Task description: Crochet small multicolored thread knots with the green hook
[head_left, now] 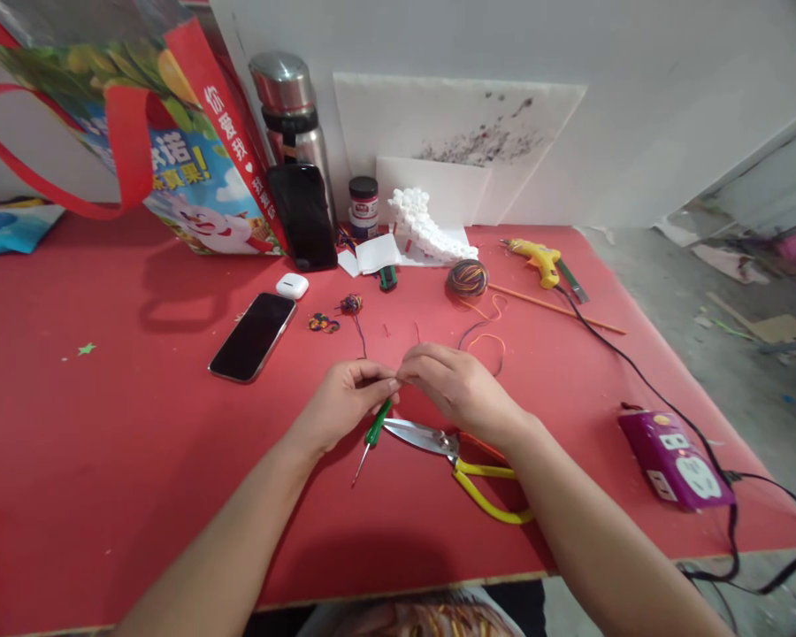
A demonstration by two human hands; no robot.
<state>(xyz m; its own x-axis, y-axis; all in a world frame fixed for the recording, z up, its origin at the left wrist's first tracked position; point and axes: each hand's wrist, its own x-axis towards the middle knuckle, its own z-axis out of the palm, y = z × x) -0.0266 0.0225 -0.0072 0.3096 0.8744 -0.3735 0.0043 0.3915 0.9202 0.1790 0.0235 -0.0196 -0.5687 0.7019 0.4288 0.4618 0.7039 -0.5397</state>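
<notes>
My left hand (346,398) and my right hand (461,385) meet at the fingertips above the table, both pinching multicoloured yarn whose held part is mostly hidden. A dark strand runs to the left fingers from a small yarn bundle (351,304). Just below the left fingers is a green-handled crochet hook (375,428), tip toward me; whether it is touched I cannot tell. Scissors (431,438) with yellow handles lie under the right wrist, blades pointing left. Loose strands trail from a larger yarn ball (468,278) to near the right hand.
Left are a phone (253,338), an earbud case (293,286) and a shopping bag (199,168). A thermos (298,133) and an upright phone (303,217) stand behind. Right are a stick (557,308), a glue gun (536,258) and a purple power socket (677,460) with cables.
</notes>
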